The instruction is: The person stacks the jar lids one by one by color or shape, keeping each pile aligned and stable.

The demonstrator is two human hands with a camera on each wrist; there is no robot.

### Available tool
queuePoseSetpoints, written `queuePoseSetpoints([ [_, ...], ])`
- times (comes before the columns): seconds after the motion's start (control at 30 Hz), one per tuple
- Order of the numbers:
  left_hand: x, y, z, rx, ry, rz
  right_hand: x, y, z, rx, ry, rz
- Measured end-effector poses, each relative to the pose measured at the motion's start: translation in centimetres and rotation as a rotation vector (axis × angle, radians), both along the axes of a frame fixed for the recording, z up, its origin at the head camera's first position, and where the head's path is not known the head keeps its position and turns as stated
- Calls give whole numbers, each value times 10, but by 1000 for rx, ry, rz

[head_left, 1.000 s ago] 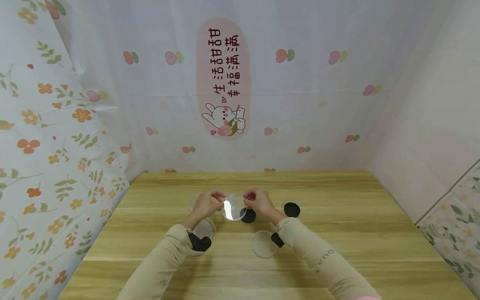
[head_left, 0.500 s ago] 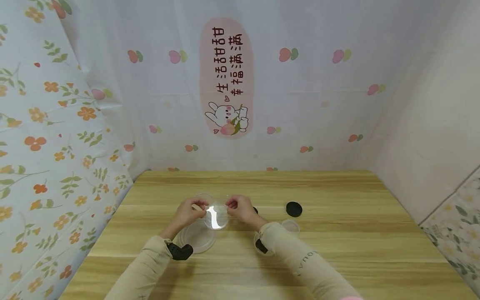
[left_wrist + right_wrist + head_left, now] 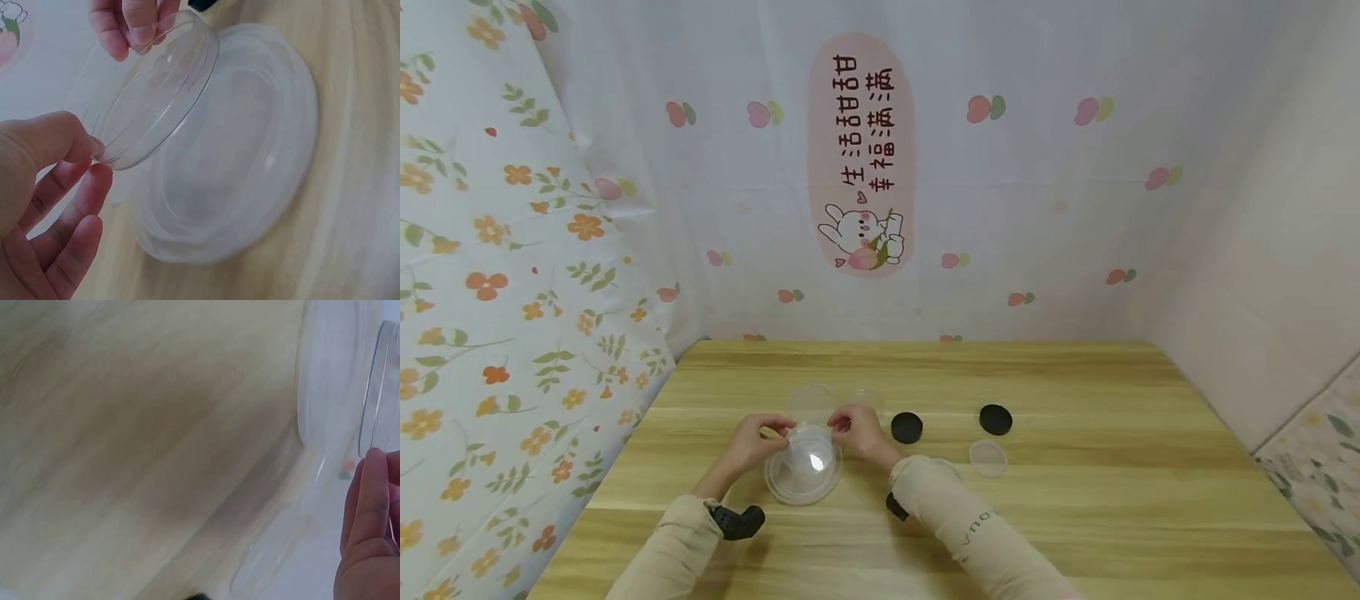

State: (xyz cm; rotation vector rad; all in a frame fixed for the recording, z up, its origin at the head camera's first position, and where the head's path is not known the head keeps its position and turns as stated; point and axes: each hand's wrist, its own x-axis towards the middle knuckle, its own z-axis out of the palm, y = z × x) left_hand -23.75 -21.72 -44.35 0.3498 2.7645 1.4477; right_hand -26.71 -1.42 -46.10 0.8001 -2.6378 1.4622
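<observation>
Hands (image 3: 756,442) (image 3: 861,432) pinch a partly hidden clear dish (image 3: 159,92).

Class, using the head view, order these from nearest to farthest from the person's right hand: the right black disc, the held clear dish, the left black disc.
From the right hand:
1. Held clear dish: pinched in its grip.
2. Left black disc: just right of the hand.
3. Right black disc: farther out, same side.

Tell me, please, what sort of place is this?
Probably a curtained indoor workspace: a wood-grain table stands before a rabbit-print backdrop, with a floral cloth hanging on the left.
</observation>
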Motion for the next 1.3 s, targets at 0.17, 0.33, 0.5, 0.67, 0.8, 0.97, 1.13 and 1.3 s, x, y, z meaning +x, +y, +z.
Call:
queuePoseSetpoints([
  [0.17, 5, -7, -7, -27, -11, 31, 1, -8, -5, 44, -20, 12],
  [0.33, 6, -11, -18, -24, -28, 50, 3, -12, -8, 89, -18, 5],
  [0.5, 9, -11, -24, -31, -50, 55, 5, -14, -14, 122, -27, -6],
  [0.67, 13, -12, -27, -23, -50, 46, 7, -16, -16, 134, -53, -10],
  [0.8, 13, -13, -28, -12, -45, 45, 8, -17, -13, 137, -44, -11],
  [0.97, 14, -13, -29, 11, -61, 67, 8, -18, -11, 136, -40, -14],
  [1.13, 13, -14, -31, 32, -55, 50, 7, -18, -14, 148, -21, -20],
  [1.3, 14, -14, -32, 66, -60, 36, 6, -19, -16, 160, -26, -23],
])
